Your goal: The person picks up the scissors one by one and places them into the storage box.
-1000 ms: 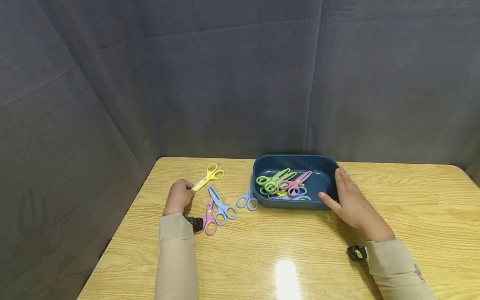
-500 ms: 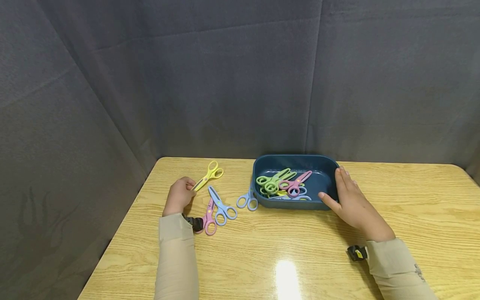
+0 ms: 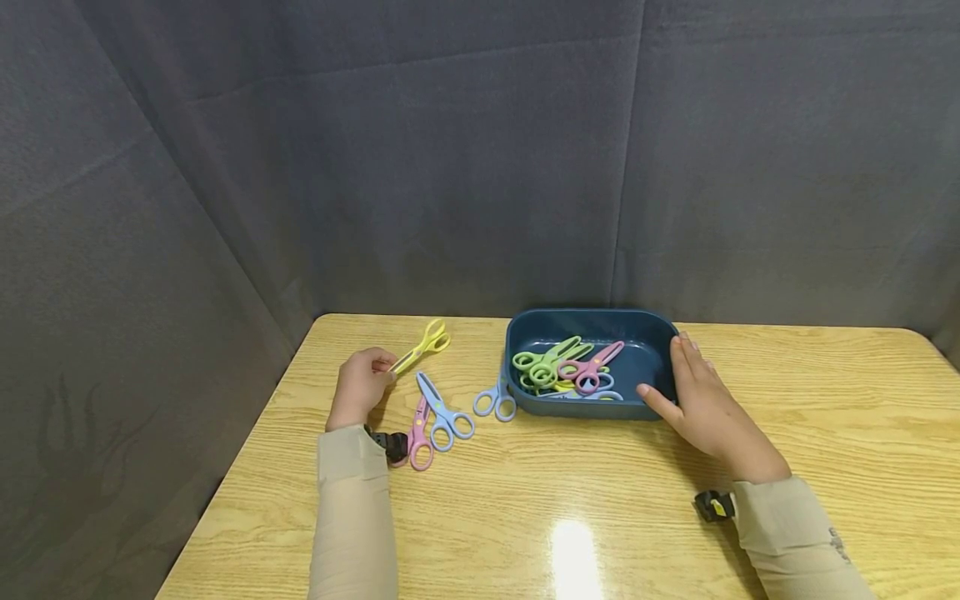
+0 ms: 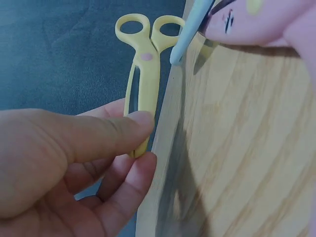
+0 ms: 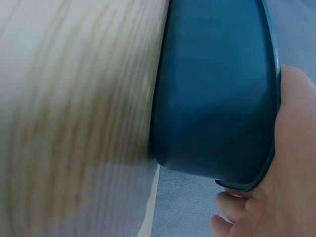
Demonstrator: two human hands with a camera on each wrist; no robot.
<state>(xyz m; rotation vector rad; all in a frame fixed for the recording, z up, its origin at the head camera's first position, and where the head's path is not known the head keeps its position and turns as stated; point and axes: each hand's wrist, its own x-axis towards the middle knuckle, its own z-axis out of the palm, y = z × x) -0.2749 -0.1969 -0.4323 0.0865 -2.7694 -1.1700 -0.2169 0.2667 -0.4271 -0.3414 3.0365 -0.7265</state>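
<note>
My left hand (image 3: 360,385) pinches yellow scissors (image 3: 422,346) by the blade end between thumb and fingers, handles pointing away. In the left wrist view the yellow scissors (image 4: 148,74) stand out past the fingertips, loops at the top. Just right of that hand lie blue scissors (image 3: 444,412) and pink scissors (image 3: 420,433), partly overlapping. At the right end of a dark blue bin (image 3: 585,408), my right hand (image 3: 701,404) rests on the rim with fingers extended and thumb over the front side. Green, pink, blue and yellow scissors are piled inside the bin.
Another pair of blue scissors (image 3: 495,402) lies against the bin's left side, blades partly hidden by it. The wooden table (image 3: 480,517) ends at a grey curtain (image 3: 465,167) behind, and a further curtain (image 3: 150,333) hangs along the left.
The left hand has lifted slightly, and the yellow scissors have tilted onto their edge, handles shifting up a little. The right hand and the bin have stayed put.
</note>
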